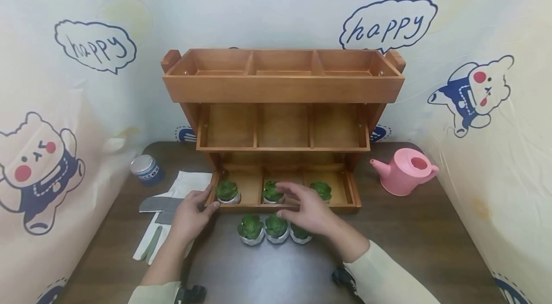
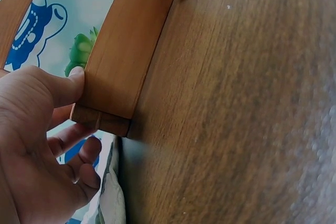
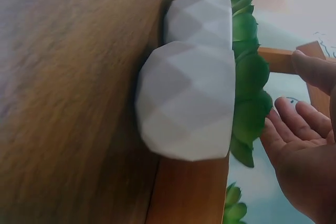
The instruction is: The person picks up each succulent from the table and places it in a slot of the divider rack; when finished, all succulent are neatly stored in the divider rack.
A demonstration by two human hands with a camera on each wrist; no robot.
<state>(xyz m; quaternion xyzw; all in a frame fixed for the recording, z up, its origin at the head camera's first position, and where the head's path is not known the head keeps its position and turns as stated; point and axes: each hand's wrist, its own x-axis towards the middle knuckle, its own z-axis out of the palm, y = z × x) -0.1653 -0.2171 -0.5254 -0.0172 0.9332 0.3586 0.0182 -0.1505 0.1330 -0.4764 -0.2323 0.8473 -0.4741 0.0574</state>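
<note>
A three-tier wooden planter rack stands on the table. My left hand grips the front left corner of its bottom tray, thumb at the front board's top edge and fingers around the end. Inside that tray sit three potted succulents: left, middle and right. Three more, in white faceted pots, line up on the table before it: left, middle and right. Above this row hovers my right hand, fingers spread and holding nothing, partly covering the rightmost plant.
White-and-grey gloves lie left of the rack, near a blue-and-white jar. To the right stands a pink watering can. The rack's upper tiers are divided into compartments. A printed cloth hangs behind and beside the table.
</note>
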